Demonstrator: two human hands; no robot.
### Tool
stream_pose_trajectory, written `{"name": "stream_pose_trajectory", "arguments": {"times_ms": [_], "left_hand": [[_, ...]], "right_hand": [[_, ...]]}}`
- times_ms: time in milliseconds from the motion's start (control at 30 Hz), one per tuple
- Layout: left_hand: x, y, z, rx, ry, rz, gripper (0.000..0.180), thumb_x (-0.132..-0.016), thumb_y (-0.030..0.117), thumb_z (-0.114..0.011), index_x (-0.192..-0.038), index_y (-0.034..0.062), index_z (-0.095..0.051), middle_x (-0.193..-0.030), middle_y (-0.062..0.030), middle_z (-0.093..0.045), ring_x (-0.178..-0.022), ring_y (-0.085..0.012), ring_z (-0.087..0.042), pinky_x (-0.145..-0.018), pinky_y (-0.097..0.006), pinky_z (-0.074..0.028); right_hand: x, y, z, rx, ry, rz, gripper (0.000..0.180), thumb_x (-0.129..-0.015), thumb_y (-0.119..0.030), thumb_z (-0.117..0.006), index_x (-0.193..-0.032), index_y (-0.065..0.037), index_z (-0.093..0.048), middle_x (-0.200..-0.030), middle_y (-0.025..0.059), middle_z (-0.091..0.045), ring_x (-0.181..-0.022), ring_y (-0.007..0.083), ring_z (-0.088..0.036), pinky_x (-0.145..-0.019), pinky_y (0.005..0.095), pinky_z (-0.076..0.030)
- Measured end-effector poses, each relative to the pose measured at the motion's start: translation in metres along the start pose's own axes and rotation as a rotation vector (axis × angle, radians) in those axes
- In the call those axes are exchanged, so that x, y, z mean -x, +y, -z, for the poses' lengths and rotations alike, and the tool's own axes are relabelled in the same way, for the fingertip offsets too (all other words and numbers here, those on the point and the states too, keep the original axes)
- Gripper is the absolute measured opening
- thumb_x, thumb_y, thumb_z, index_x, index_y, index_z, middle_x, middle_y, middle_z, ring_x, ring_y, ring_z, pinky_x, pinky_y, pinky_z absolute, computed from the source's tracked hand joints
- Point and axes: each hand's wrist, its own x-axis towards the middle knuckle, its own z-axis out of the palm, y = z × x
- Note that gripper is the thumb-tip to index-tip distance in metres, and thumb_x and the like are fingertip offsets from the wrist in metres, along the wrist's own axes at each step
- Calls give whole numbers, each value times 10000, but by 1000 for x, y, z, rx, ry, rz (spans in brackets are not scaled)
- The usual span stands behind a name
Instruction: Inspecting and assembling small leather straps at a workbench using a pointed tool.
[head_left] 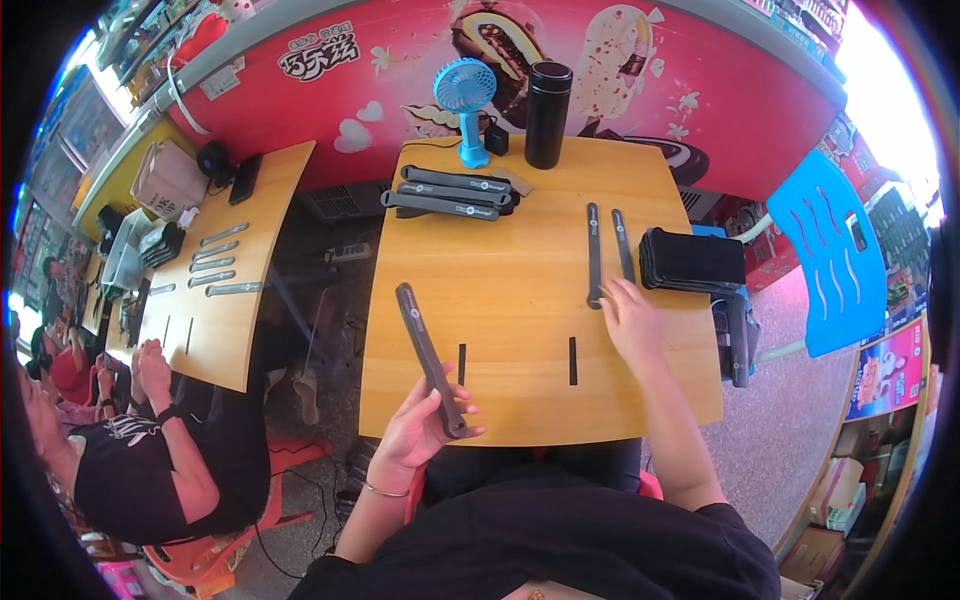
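My left hand (pixel 428 420) is closed around the lower part of a long dark grey bar with rounded ends (pixel 418 325), held tilted over the near left of the table. On the right, my right hand (pixel 633 322) has its fingers apart by the lower ends of two similar bars lying side by side, a left one (pixel 594 250) and a right one (pixel 622 245). Its fingertips are at or just beside these ends; a firm grip does not show. Several more such bars (pixel 445 205) are piled at the far left of the table.
Two black strips mark the wooden table (pixel 500 290). A blue fan (pixel 470 110) and black bottle (pixel 548 115) stand at its far edge. Black cases (pixel 690 260) are stacked at the right edge, near a blue chair (pixel 830 255). At left, another person (pixel 150 450) sits at a second table.
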Motion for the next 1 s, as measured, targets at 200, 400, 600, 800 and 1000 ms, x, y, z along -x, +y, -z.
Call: {"name": "stream_pose_trajectory", "arguments": {"times_ms": [200, 400, 600, 800, 1000], "left_hand": [[-3, -5, 5, 45, -58, 14, 489, -1001, 180, -365, -1447, 233, -173, -1110, -145, -548, -1092, -302, -558, -869, -572, -494], [-4, -7, 9, 0, -19, -11, 484, -992, 160, -388, -1439, 207, -208, -1097, -142, -548, -1077, -292, -564, -862, -556, -508], [-8, -6, 3, -18, 9, -3, 448, -969, 96, -411, -1399, 135, -289, -1078, -129, -547, -1058, -282, -566, -868, -545, -511], [-7, -7, 0, -22, 17, -5, 417, -946, 41, -435, -1349, 103, -350, -1071, -115, -543, -1063, -273, -562, -891, -534, -503], [-4, -9, 3, -39, 23, -24, 398, -928, 22, -460, -1313, 83, -379, -1073, -113, -543, -1070, -268, -561, -896, -519, -508]], "right_hand": [[-1, -11, -5, -9, -72, 57, 362, -843, -256, -626, -1151, -68, -609, -1185, 55, -607, -960, 260, -622, -800, 348, -507], [7, 7, -6, -49, -27, 40, 336, -824, -231, -643, -1116, -63, -632, -1167, 48, -620, -942, 259, -628, -797, 343, -504], [12, 8, 2, -32, -43, 34, 313, -826, -220, -637, -1109, -86, -632, -1165, 29, -620, -932, 248, -632, -780, 341, -510], [9, 9, 2, -28, -25, 32, 288, -821, -203, -637, -1091, -102, -636, -1152, 16, -623, -909, 236, -637, -754, 338, -518], [10, 13, -1, -66, 20, 25, 281, -828, -205, -637, -1087, -97, -635, -1143, 30, -624, -923, 246, -634, -766, 343, -517]]}}
